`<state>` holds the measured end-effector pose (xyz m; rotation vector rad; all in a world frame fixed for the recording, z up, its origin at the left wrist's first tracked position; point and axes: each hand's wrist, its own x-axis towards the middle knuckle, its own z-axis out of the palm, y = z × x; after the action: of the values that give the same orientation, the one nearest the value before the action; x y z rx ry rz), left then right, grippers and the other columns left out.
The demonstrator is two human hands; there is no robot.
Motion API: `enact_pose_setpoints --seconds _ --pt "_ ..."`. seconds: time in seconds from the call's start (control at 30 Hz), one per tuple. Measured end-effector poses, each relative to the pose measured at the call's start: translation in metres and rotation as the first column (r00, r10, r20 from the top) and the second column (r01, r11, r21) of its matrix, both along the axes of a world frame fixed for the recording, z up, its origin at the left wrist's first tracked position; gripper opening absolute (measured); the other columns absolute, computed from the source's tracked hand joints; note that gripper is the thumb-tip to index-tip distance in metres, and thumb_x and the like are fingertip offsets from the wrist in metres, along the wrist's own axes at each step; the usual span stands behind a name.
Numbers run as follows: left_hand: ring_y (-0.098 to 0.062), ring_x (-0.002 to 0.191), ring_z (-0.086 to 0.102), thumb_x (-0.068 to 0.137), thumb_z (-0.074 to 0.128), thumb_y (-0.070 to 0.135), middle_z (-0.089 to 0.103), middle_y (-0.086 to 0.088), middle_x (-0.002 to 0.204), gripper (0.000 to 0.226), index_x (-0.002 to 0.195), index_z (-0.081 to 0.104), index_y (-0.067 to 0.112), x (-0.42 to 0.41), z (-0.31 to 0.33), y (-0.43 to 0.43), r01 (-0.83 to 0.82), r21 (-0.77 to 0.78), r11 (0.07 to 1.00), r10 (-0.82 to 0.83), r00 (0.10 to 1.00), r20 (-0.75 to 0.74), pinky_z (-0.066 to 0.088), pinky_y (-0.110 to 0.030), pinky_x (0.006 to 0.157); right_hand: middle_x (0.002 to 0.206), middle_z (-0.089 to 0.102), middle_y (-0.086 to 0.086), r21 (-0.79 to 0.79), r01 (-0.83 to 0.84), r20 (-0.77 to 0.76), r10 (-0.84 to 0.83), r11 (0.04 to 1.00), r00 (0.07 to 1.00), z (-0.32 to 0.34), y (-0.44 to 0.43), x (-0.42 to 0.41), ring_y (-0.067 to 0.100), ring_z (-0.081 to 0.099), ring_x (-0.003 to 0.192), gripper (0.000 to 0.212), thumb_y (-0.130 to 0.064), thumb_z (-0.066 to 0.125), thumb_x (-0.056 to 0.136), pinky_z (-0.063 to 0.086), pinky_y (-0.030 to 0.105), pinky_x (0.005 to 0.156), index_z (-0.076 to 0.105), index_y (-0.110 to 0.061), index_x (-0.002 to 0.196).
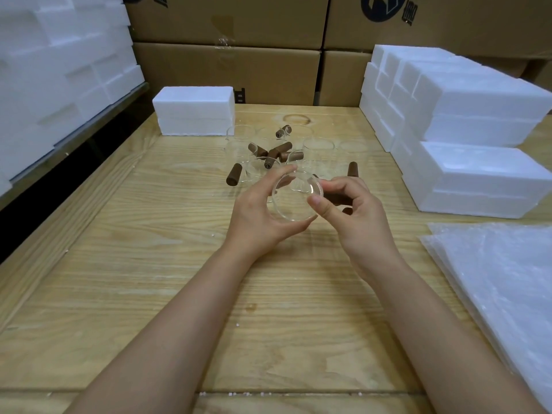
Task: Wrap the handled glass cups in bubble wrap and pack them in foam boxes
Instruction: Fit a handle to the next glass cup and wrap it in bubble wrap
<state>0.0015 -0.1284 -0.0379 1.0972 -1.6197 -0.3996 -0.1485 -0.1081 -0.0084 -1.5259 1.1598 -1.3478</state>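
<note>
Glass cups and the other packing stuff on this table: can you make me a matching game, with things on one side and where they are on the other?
Things
1. held glass cup
2. bubble wrap sheets
3. lone foam box
4. cardboard boxes

Places
A. at the near right edge of the table
B. gripped by the left hand and the right hand
C. stacked behind the table
D. on the far left part of the table

Pairs: 1-B, 2-A, 3-D, 4-C

Left hand (257,217) cradles a glass cup (297,202); right hand (357,218) seemingly grips its handle (337,199).
</note>
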Motion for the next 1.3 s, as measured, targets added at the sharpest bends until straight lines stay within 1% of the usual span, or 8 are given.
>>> enact_pose_setpoints --seconds 0.13,0.23,0.43,0.6,0.83,1.0,1.13,1.3 --pt "0.003 0.111 0.056 0.060 0.092 0.025 0.063 0.014 0.109 0.078 0.129 0.056 0.022 -0.001 0.001 0.001 -0.001 -0.020 1.000 0.002 0.999 0.050 0.036 -0.002 0.089 0.104 0.059 -0.002 -0.017 0.067 0.018 -0.066 0.998 0.998 -0.004 0.000 0.004 -0.002 0.059 0.085 0.004 -0.029 0.070 0.083 0.044 0.012 0.079 0.066 -0.028 0.084" --pt "0.002 0.104 0.057 0.060 0.091 0.028 0.067 0.008 0.110 0.076 0.128 0.057 0.019 -0.002 0.001 0.003 -0.022 -0.048 0.999 0.028 0.991 0.130 0.037 -0.005 0.089 0.092 0.057 0.000 -0.062 0.172 0.022 -0.171 0.983 0.985 -0.005 0.002 0.012 -0.006 0.053 0.072 0.019 -0.030 0.065 0.088 0.041 0.009 0.072 0.058 -0.027 0.072" --pt "-0.007 0.098 0.056 0.050 0.093 0.024 0.071 -0.002 0.110 0.080 0.122 0.063 0.008 -0.007 0.000 0.005 -0.084 -0.178 0.980 0.129 0.957 0.259 0.041 -0.024 0.086 0.097 0.049 -0.009 -0.034 0.347 -0.110 -0.349 0.937 0.931 -0.009 0.003 0.027 0.017 0.050 0.098 0.039 -0.055 0.061 0.080 0.040 0.044 0.097 0.053 -0.019 0.089" --pt "-0.011 0.093 0.064 0.054 0.089 0.017 0.072 -0.001 0.110 0.074 0.123 0.063 0.009 -0.009 -0.001 0.006 -0.100 -0.166 0.981 0.146 0.943 0.298 0.037 -0.023 0.088 0.108 0.038 -0.007 -0.047 0.404 -0.284 -0.400 0.914 0.871 -0.010 0.008 0.035 0.022 0.039 0.107 0.072 -0.070 0.060 0.052 0.025 0.027 0.091 0.043 -0.020 0.102" --pt "-0.006 0.092 0.062 0.063 0.068 0.032 0.073 -0.001 0.104 0.064 0.123 0.063 0.009 -0.011 0.004 0.008 -0.112 -0.166 0.980 0.157 0.944 0.292 0.036 -0.020 0.090 0.107 0.044 -0.009 -0.133 0.386 -0.296 -0.408 0.913 0.864 -0.011 0.011 0.035 0.021 0.035 0.103 0.073 -0.075 0.060 0.051 0.018 0.026 0.086 0.035 -0.025 0.098" --pt "-0.008 0.091 0.054 0.054 0.077 0.035 0.073 -0.002 0.104 0.075 0.122 0.064 0.007 -0.011 0.004 0.008 -0.116 -0.183 0.976 0.164 0.948 0.273 0.036 -0.020 0.088 0.099 0.051 -0.008 -0.152 0.363 -0.215 -0.389 0.920 0.896 -0.010 0.008 0.033 0.021 0.039 0.099 0.052 -0.070 0.049 0.073 0.026 0.028 0.091 0.042 -0.022 0.093" --pt "-0.016 0.100 0.062 0.053 0.092 0.034 0.068 -0.004 0.118 0.083 0.125 0.062 0.004 -0.009 0.002 0.006 -0.128 -0.141 0.982 0.165 0.940 0.297 0.037 -0.023 0.095 0.088 0.054 -0.004 -0.225 0.373 -0.205 -0.418 0.900 0.885 -0.010 0.003 0.028 0.031 0.049 0.092 0.027 -0.040 0.043 0.098 0.020 0.009 0.086 0.043 -0.018 0.083" --pt "-0.024 0.102 0.066 0.057 0.089 0.037 0.067 -0.002 0.121 0.075 0.118 0.065 0.002 -0.009 0.003 0.006 -0.131 -0.116 0.985 0.159 0.946 0.281 0.042 -0.027 0.095 0.088 0.055 -0.009 -0.266 0.392 -0.197 -0.448 0.881 0.872 -0.008 0.004 0.026 0.020 0.038 0.088 0.028 -0.022 0.034 0.103 0.026 0.027 0.080 0.052 -0.014 0.083"
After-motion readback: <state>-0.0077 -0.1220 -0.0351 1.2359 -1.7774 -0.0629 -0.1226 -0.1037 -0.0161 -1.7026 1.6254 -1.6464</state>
